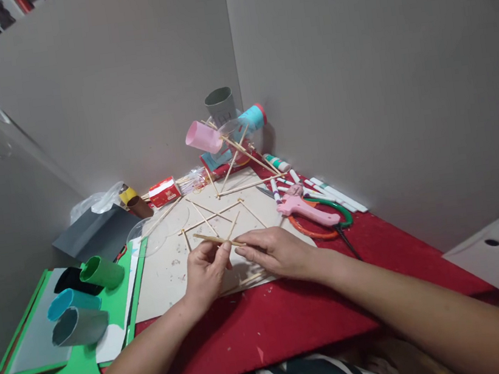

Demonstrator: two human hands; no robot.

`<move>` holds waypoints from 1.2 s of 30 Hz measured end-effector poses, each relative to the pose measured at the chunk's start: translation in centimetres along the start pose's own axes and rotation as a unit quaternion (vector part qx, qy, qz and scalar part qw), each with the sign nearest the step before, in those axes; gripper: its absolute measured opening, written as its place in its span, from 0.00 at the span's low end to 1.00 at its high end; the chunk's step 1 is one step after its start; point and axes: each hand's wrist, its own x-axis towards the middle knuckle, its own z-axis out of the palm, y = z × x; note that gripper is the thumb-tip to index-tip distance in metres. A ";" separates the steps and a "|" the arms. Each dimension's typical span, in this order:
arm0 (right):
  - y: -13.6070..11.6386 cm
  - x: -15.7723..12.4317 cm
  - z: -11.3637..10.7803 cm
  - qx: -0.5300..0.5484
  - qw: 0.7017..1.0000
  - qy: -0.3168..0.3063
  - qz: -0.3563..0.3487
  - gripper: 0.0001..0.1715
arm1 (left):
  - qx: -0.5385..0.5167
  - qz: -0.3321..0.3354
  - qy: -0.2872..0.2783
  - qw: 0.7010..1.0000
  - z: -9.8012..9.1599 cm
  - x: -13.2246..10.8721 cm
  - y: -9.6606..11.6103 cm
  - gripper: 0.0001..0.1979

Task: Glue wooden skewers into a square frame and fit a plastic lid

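Note:
My left hand (207, 268) pinches thin wooden sticks (208, 238) between thumb and fingers, above a pale board (159, 291). My right hand (277, 249) has its fingertips closed on the near end of the same sticks. One stick lies roughly level and another slants up from the pinch, so they appear to cross. Just beyond the hands, a flat frame of joined sticks (210, 219) rests on the board. Behind it stands a larger stick structure (240, 151) carrying a pink paper tube (203, 137).
A pink glue gun (310, 211) lies to the right by white markers (337, 194). Coloured paper tubes (79, 326) rest on green sheets at left. A small red box (164, 191) and bundled sticks are at the back. Grey walls (354, 75) enclose the red tabletop (259, 333).

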 end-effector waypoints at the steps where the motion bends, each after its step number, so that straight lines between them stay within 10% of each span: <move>1: 0.0 0.0 -0.3 -0.003 1.000 0.014 0.005 0.17 | -0.006 -0.008 0.008 1.000 -0.1 0.1 0.0 0.19; 9: 0.4 -0.1 -3.4 0.003 0.985 0.169 0.047 0.17 | -0.086 -0.060 0.045 0.993 -0.4 0.9 -0.5 0.15; 20: 1.3 -0.3 -2.2 -0.057 0.995 -0.058 0.058 0.18 | -0.171 -0.049 0.118 0.977 -1.8 2.1 -0.7 0.17; 36: 0.9 -0.3 -2.5 0.002 0.995 -0.043 0.091 0.25 | -0.223 -0.086 0.073 0.968 -2.0 1.5 -0.4 0.17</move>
